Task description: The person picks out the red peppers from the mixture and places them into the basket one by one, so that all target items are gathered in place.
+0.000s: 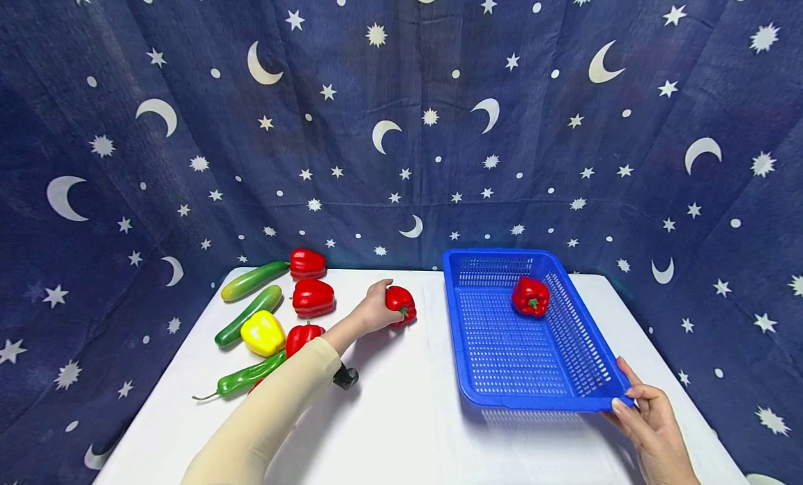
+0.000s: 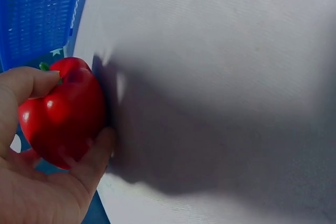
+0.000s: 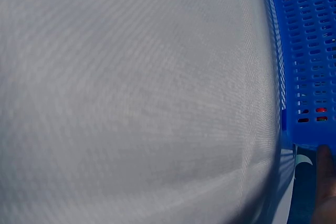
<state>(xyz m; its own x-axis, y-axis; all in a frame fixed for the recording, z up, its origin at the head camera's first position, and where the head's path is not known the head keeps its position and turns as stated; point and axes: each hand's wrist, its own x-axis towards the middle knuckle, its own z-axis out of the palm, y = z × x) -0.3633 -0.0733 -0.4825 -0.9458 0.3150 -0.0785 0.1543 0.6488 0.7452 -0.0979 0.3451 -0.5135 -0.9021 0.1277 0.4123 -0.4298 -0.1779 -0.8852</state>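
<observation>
My left hand point(image 1: 378, 308) grips a red bell pepper point(image 1: 401, 305) between thumb and fingers, left of the basket. In the left wrist view the same pepper point(image 2: 71, 111) shows its green stem beside the thumb. At its near right corner, the blue plastic basket point(image 1: 521, 402) is pinched by my right hand point(image 1: 652, 419), thumb on the rim. Inside the basket lies another red bell pepper point(image 1: 530, 296), toward the far right. The right wrist view catches only a finger point(image 3: 325, 182) at the basket's perforated wall point(image 3: 310, 51).
On the table's left lie red bell peppers point(image 1: 313, 298), a yellow bell pepper point(image 1: 263, 333), two cucumber-like green vegetables point(image 1: 249, 316) and a long green pepper point(image 1: 251, 375). A dark object point(image 1: 346, 377) shows partly behind the left sleeve. A starry blue curtain point(image 1: 351, 157) hangs behind the white table point(image 1: 401, 429).
</observation>
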